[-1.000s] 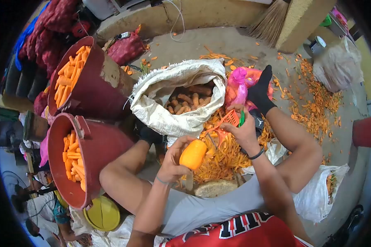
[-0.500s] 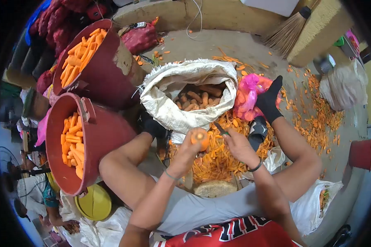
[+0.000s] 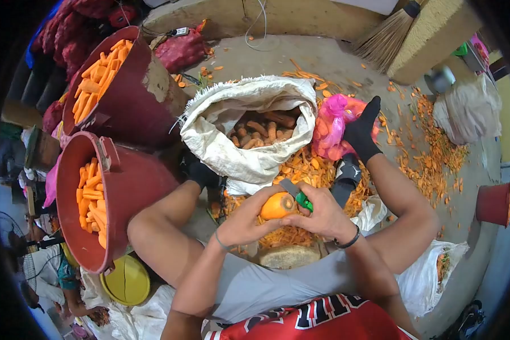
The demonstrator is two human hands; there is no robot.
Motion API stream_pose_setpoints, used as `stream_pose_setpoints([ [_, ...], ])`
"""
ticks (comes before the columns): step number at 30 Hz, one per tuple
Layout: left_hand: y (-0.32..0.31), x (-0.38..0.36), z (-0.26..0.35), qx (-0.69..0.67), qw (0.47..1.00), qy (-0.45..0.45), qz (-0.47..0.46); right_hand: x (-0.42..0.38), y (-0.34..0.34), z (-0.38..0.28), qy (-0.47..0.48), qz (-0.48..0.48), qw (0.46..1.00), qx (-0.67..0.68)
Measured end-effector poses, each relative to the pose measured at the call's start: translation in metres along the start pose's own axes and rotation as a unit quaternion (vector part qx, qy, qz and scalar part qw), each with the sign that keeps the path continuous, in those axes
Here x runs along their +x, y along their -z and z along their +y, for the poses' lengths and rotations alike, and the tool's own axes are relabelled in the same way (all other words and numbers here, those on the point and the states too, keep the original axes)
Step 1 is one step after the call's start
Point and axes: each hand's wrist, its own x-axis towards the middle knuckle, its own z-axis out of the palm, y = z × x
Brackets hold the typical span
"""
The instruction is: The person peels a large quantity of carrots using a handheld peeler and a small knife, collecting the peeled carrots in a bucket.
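My left hand (image 3: pixel 248 220) is wrapped round a thick peeled carrot (image 3: pixel 276 206), its darker stem end turned to the right. In my right hand (image 3: pixel 326 213) is a knife with a green handle (image 3: pixel 304 201). Its short grey blade (image 3: pixel 290 187) lies close by the carrot's stem end; whether it touches cannot be made out. Both hands are above a heap of orange peelings (image 3: pixel 309 171) between my legs. Just beyond them stands an open white sack (image 3: pixel 226 156) with unpeeled brownish carrots (image 3: pixel 260 131) inside.
Two red tubs (image 3: pixel 139 187) of peeled carrots stand at left. A pink bag (image 3: pixel 330 122) lies by my foot. Scraps (image 3: pixel 430 164) cover the floor at right, near a small red bucket (image 3: pixel 493 203). A yellow lid (image 3: pixel 126 280) and another person (image 3: pixel 68 275) are lower left.
My hands have come together. The carrot has turned so its stem end faces right, and the knife has moved in from the right to its stem end.
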Motion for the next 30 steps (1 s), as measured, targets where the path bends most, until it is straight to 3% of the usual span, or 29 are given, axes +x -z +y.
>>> stream_pose_setpoints([
  [7,0.001,0.000,0.002,0.003,1.000,-0.003,-0.006,0.001,-0.006,0.005,0.050,0.031,0.998,0.000],
  [16,0.001,-0.004,0.006,-0.004,1.000,0.001,-0.008,-0.006,-0.026,0.014,0.047,0.044,0.997,0.029],
  [27,0.000,-0.010,0.005,0.047,0.999,0.014,0.007,-0.019,-0.025,0.003,-0.005,-0.015,1.000,0.021],
  [30,0.024,-0.019,0.013,0.048,0.993,0.061,0.087,-0.021,-0.010,-0.003,-0.018,-0.010,1.000,0.016],
])
